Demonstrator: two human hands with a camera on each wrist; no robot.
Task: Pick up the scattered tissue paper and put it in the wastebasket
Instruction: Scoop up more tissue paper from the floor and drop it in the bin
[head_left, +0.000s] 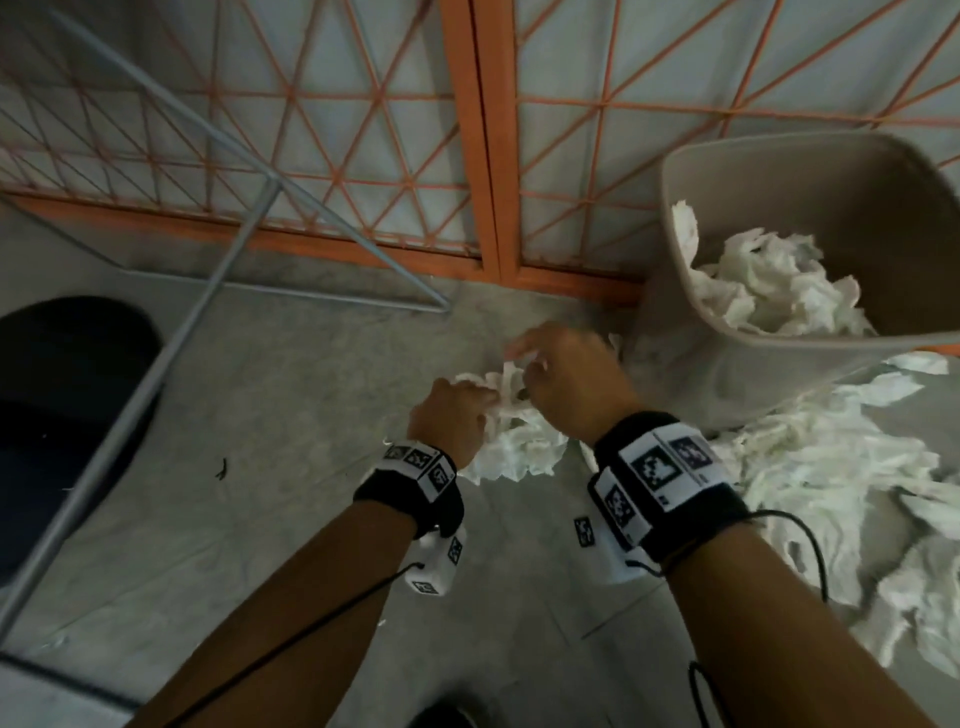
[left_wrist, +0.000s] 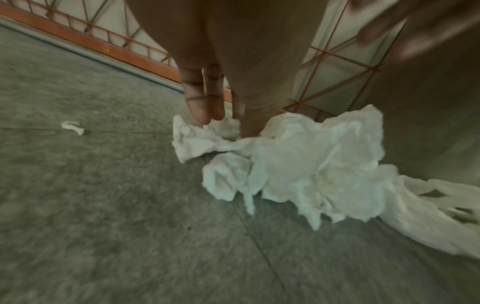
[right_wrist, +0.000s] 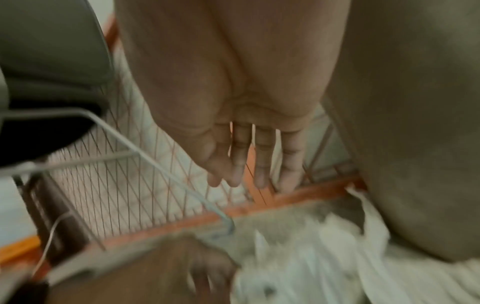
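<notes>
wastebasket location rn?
Head view, upper right: the wastebasket sits tilted on the floor against the orange lattice screen, just right of the right hand.

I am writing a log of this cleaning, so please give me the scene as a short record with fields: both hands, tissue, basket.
left hand: fingers straight, touching the crumpled white tissue clump on the grey floor
right hand: over the same clump, fingers extended; grip unclear
beige plastic wastebasket: tilted, partly filled with white tissue
loose white tissue pile: on floor beside the wastebasket
small tissue scrap: lying apart on floor
</notes>
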